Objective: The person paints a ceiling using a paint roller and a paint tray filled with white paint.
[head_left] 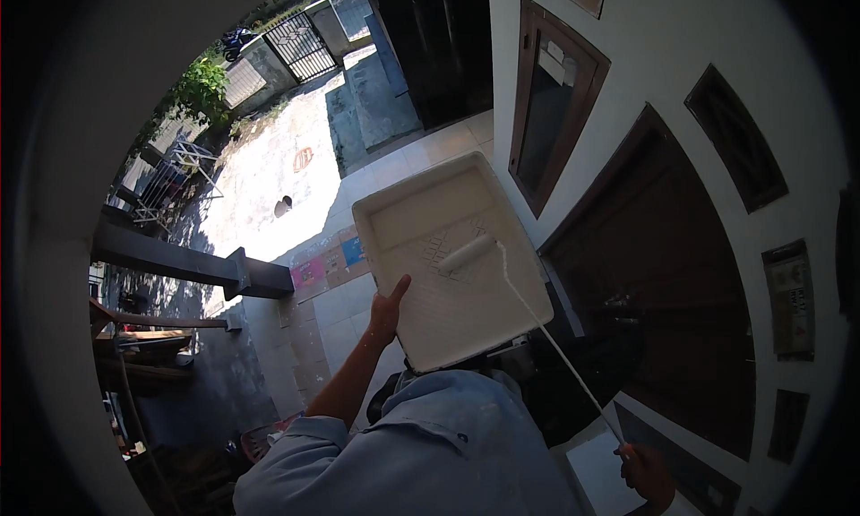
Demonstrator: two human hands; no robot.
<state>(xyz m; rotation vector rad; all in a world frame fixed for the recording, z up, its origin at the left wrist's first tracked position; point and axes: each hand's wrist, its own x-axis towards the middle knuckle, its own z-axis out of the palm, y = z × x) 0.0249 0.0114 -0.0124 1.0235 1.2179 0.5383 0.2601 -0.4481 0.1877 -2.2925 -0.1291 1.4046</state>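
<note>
My left hand [387, 312] grips the left edge of a large cream paint tray [421, 213], its thumb lying over the rim and its other fingers hidden beneath. My right hand [647, 474], at the lower right, is closed around the handle end of a paint roller. The roller's long thin rod [573, 370] runs up and left across the tray's near right edge. Its pale roller head [468, 254] rests on the ribbed slope of the tray, where dark line marks show through the coating. The tray sits in front of my body.
A brown wooden door [663, 292] and a framed window [555, 99] stand in the white wall on the right. Left are a dark pillar [255, 272] and stacked timber [157, 355]. Beyond the tiled floor [331, 337] lie a sunlit yard and a metal gate [302, 47].
</note>
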